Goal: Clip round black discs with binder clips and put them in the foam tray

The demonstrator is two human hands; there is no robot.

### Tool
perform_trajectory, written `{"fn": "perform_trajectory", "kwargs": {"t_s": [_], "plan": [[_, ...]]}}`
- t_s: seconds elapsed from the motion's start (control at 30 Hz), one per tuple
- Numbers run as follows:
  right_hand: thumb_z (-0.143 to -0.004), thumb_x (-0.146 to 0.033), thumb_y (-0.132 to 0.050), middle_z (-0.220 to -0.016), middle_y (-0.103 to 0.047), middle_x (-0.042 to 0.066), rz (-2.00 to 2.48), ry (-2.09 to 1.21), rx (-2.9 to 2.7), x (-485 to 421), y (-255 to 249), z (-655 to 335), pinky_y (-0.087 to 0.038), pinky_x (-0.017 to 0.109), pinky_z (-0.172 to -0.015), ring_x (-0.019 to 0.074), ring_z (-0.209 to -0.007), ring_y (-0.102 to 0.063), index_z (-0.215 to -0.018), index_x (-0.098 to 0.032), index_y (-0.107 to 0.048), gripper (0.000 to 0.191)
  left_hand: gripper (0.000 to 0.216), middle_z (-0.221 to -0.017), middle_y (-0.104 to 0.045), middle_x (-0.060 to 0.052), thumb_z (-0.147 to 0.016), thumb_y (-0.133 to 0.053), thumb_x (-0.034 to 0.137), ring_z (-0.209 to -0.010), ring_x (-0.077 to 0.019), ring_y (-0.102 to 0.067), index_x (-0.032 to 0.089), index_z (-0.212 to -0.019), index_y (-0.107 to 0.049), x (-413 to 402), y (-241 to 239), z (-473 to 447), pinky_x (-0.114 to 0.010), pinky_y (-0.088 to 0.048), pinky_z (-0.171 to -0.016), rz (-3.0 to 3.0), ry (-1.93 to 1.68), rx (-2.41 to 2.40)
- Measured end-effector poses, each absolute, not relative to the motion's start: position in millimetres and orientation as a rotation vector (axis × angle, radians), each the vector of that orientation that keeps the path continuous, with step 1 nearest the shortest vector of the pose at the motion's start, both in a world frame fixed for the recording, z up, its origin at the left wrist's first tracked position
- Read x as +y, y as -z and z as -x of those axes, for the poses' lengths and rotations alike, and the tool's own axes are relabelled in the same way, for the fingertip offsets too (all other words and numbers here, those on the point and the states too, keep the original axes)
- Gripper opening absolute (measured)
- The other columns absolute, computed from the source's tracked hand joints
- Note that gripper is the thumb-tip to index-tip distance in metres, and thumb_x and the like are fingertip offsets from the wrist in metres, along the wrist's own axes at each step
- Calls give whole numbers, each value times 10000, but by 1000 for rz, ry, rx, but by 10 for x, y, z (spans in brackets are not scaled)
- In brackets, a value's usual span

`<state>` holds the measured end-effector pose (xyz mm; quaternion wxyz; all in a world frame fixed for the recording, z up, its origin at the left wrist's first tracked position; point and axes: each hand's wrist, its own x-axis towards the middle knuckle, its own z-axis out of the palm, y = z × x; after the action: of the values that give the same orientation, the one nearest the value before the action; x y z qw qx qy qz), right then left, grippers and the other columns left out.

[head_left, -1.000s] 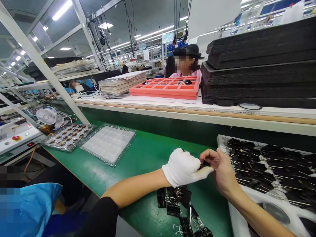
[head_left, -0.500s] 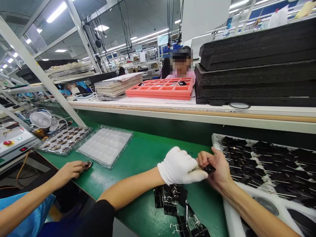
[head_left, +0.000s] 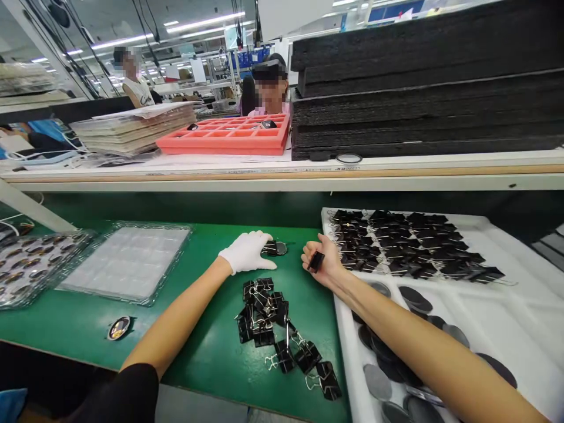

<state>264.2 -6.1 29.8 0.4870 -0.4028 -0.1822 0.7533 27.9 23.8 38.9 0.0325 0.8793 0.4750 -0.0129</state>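
Note:
My left hand [head_left: 249, 252], in a white glove, is over the green bench with thumb and fingers apart. Between and just beyond its fingertips lies a binder clip with a small round dark disc [head_left: 281, 248]. My bare right hand [head_left: 326, 264], palm turned up, has its fingers curled round a black binder clip [head_left: 316, 261]. Nearer to me, a loose pile of black binder clips [head_left: 263, 311] with silver handles lies on the bench [head_left: 211, 352].
At right, a white foam tray [head_left: 497, 305] bears rows of clips and dark discs [head_left: 378, 382]. Left are a clear plastic tray [head_left: 127, 261], a tray of round parts [head_left: 33, 264] and one round part [head_left: 119, 328]. A shelf [head_left: 220, 182] crosses behind, with a red tray [head_left: 224, 144] and black foam stacks [head_left: 396, 111].
My left hand has moved away from my right hand, leftward to the disc. My right hand still holds a clip. The neighbour's hand has left the round part. The view has swung right.

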Motion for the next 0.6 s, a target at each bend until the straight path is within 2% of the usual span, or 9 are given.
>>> {"fn": "perform_trajectory", "kwargs": {"t_s": [0.13,0.27,0.43,0.6], "plan": [[-1068,-495,-248,-484,-289,-35,1030,-1814,-414,-6,-216,-2640,-177,234,-343,121,-386,-263,-575,-245,-281,554,571,-1074,-728,-140,-938,-608,649,-986,-327,-708,143,-1199,-655,264,-359,-340,-405,-525,-823,-2840,86,1489],[-1055,-532,-267,-482,-299,-39,1111,-1775,-384,26,-209,-2622,-176,234,-353,131,-384,-259,-623,-258,-279,512,418,-1048,-748,-99,-970,-630,534,-919,-276,-723,169,-1174,-650,213,-498,-378,-372,-532,-765,-2883,-180,1336],[-1089,-478,-195,-470,-265,-43,1237,-1716,-330,28,-274,-2583,-150,233,-368,126,-383,-233,-619,-251,-248,524,401,-1139,-744,-92,-951,-689,466,-989,-214,-722,192,-1236,-617,-15,-784,-467,-350,-560,-885,-2852,-756,947],[-1102,-521,-211,-476,-234,-55,1260,-1657,-339,34,-261,-2563,-176,241,-379,124,-380,-231,-612,-251,-259,562,356,-1179,-733,-105,-986,-646,405,-1032,-221,-712,199,-1274,-613,-281,-984,-634,-366,-560,-923,-2947,-594,930]]}}
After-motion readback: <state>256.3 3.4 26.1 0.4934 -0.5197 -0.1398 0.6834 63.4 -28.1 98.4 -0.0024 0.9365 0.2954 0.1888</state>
